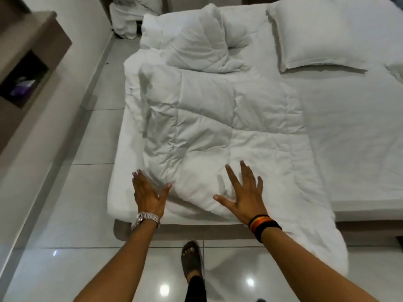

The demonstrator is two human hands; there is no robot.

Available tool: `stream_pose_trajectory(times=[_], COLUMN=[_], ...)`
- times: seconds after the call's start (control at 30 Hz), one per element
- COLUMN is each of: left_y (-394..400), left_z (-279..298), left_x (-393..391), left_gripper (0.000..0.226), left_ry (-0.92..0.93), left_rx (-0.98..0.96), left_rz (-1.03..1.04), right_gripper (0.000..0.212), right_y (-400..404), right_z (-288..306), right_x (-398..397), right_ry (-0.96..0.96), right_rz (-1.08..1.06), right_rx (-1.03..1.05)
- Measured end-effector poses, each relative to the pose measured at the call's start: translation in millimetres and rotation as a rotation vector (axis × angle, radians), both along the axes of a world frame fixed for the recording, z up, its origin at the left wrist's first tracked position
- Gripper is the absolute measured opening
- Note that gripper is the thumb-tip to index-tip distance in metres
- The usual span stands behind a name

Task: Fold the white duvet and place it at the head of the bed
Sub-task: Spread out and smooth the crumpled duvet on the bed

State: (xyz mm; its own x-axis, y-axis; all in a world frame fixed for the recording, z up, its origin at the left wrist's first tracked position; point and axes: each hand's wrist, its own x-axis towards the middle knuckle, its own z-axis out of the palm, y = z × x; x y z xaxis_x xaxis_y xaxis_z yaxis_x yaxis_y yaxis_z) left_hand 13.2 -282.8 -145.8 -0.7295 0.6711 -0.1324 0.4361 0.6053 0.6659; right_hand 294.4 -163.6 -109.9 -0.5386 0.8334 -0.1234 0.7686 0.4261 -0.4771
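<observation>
The white duvet (209, 118) lies rumpled and partly folded along the left side of the bed (349, 131), one corner hanging over the foot edge toward the floor at lower right. My left hand (147, 192), wearing a silver watch, is flat with fingers apart at the duvet's near-left edge. My right hand (244, 192), with dark wristbands, rests spread on the duvet's near end. Neither hand grips the fabric.
A pillow (314, 33) lies at the head of the bed on the right, another bunched pillow (196, 38) on the left. A brown shelf unit (28, 68) stands along the left wall. A pile of white linen (128, 20) sits on the glossy tiled floor. My sandalled foot (192, 260) is below.
</observation>
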Motion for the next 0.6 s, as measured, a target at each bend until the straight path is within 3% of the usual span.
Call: stream_pose_trajectory(times=[0.27, 0.43, 0.6], left_y=[94.1, 114.5, 97.4], left_z=[-40.1, -44.8, -0.3], left_x=[-90.4, -88.5, -78.2], left_gripper=[0.169, 0.143, 0.117], left_ry=[-0.306, -0.374, -0.417], left_rx=[0.041, 0.156, 0.267], left_rz=[-0.127, -0.075, -0.034], right_gripper=[0.099, 0.097, 0.094], right_y=[40.0, 54.3, 48.7], right_z=[-51.6, -54.7, -31.6], right_x=[-115.4, -121.5, -117.2], right_ry=[-0.215, -0.189, -0.123], right_rz=[0.015, -0.066, -0.107], right_rx=[-0.038, -0.086, -0.136])
